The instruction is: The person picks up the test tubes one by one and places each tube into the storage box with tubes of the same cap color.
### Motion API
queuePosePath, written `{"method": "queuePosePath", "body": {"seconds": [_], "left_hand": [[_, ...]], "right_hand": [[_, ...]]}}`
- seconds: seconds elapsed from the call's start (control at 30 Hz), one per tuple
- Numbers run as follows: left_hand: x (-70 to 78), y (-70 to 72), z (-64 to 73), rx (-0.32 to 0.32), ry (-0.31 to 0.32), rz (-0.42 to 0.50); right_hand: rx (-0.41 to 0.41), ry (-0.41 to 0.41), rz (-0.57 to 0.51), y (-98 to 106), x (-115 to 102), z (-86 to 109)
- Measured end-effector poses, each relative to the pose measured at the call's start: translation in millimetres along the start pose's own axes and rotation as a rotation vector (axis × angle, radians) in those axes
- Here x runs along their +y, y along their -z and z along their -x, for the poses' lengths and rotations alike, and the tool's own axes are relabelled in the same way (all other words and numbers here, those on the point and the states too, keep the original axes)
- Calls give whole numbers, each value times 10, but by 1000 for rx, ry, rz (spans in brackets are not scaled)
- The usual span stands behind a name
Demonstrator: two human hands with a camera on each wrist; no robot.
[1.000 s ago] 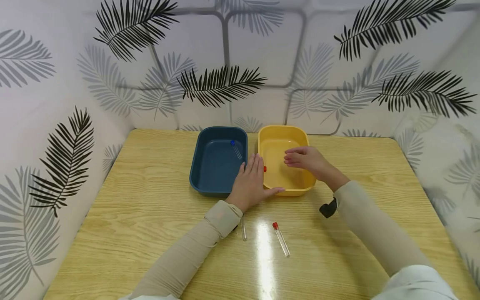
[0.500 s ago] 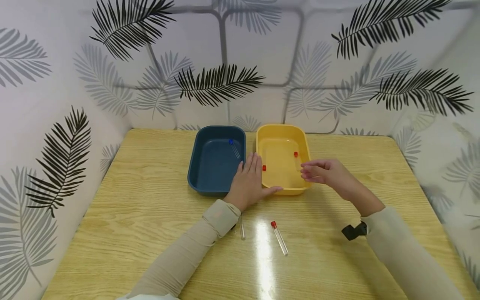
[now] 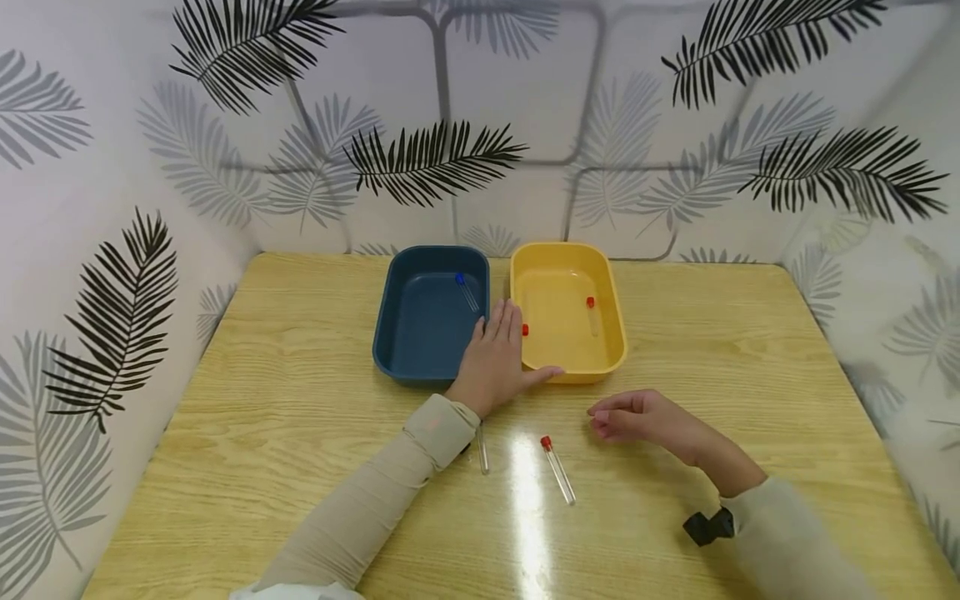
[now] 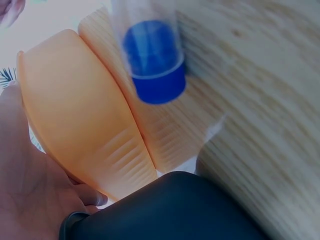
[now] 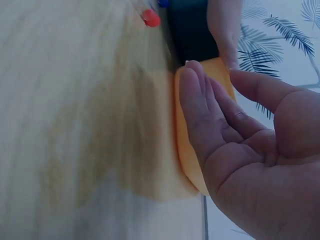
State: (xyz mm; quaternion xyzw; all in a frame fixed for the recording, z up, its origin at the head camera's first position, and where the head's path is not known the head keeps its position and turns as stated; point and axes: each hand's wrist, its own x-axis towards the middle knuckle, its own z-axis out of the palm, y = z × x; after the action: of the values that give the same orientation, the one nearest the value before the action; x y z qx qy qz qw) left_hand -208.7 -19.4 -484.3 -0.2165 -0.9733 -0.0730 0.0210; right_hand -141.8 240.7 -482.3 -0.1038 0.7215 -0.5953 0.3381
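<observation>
My left hand rests with straight fingers across the near rims of a dark blue bin and a yellow bin. My right hand is over the table in front of the yellow bin, fingers loosely bent and holding nothing. To its left lies a red-capped test tube. Another test tube is partly hidden under my left wrist; its blue cap shows in the left wrist view. One blue-capped tube lies inside the blue bin. Two red caps show in the yellow bin, one tube mostly hidden by my left hand.
The two bins stand side by side near the back edge of the wooden table. Behind them is a wall covering with leaf prints. A black wrist camera sits at my right sleeve.
My right hand has left the yellow bin and come back toward the table's front. The red-capped tube at the bin's right side is now in plain sight. My left hand stays put.
</observation>
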Motion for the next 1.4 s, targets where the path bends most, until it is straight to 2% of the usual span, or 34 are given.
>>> {"method": "queuePosePath", "body": {"seconds": [0.2,0.33,0.53,0.87,1.07,1.4], "left_hand": [[-5,-8,-4,-5,3,6],[-8,-6,-6,-16,9,2],[-4,-1,-5,-9,1,5],[-16,-19,-2,9,2,15],[-18,-14,-1,0,5,14],[-19,-21,-4,0,6,26]], "right_hand": [[-27,-17,21,-211,58,0],[-22,-22,102,-359,38,-7],[26,-32,206,-517,9,-42],[54,-8,286,-607,-3,-93],[103,36,404,-677,-19,-119],[167,7,529,-782,-62,-151]]}}
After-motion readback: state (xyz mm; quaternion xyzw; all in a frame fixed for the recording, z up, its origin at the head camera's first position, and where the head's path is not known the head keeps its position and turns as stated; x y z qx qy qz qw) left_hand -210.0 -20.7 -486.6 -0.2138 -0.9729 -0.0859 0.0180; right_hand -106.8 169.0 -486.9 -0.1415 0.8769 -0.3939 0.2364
